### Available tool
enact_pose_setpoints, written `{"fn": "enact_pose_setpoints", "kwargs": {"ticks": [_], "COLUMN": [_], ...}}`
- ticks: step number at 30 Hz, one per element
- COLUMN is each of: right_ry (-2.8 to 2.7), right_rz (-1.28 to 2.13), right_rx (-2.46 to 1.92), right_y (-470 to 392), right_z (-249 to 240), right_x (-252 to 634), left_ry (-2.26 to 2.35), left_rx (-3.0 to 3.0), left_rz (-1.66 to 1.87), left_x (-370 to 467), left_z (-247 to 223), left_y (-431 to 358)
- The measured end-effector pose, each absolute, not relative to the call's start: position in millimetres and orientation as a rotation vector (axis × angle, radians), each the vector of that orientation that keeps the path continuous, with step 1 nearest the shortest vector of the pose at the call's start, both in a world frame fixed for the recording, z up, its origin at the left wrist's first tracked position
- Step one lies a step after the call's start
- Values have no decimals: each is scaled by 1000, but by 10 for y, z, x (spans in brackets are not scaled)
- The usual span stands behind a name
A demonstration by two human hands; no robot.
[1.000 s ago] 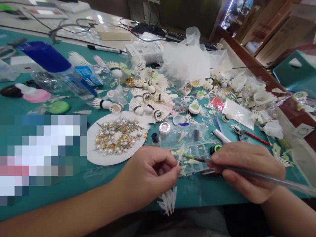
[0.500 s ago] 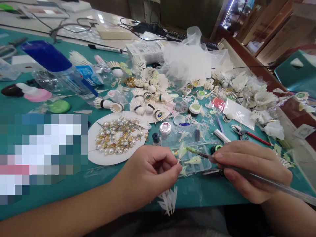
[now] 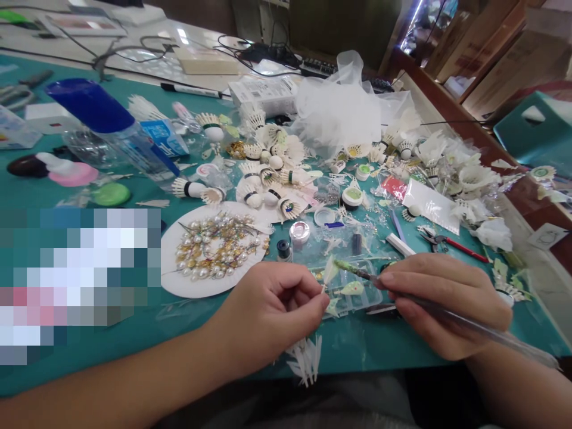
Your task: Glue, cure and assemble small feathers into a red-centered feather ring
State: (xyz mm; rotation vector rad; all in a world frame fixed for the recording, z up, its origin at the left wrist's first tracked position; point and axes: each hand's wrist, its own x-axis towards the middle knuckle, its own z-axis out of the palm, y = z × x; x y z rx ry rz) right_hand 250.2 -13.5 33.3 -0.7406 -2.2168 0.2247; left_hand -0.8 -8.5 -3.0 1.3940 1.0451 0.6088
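My left hand pinches the thin stem of a small pale green-white feather, which stands up from the fingertips. In my right hand is a paintbrush with a clear handle, its green-smeared tip close to the feather's upper edge; whether they touch I cannot tell. Below and behind the feather sits a clear compartment box with a green-tinted feather piece on it. A bundle of white feather pieces lies under my left hand near the table edge.
A white paper plate of pearl and gold beads lies at left. Behind are several shuttlecocks, an open pot of green paint and white netting. Red-handled pliers lie at right; a blue-capped bottle stands at left.
My right hand has shifted slightly left, and the brush tip has moved up and left to the feather's upper edge. My left hand stays nearly still.
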Motion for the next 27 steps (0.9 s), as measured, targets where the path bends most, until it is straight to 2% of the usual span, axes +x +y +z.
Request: {"fn": "enact_pose_setpoints", "kwargs": {"ticks": [7, 17, 27], "right_ry": [-2285, -2202, -2300], "right_rz": [389, 174, 233], "right_rx": [-571, -726, -612], "right_y": [-137, -117, -123], "right_z": [320, 328, 311], "right_x": [2475, 2471, 2471], "left_ry": [1039, 1071, 1057], "left_rx": [1418, 1394, 1541], "left_rz": [626, 602, 686], "left_x": [-18, -5, -7], "left_z": [-11, 4, -29], "left_y": [-76, -73, -76]}}
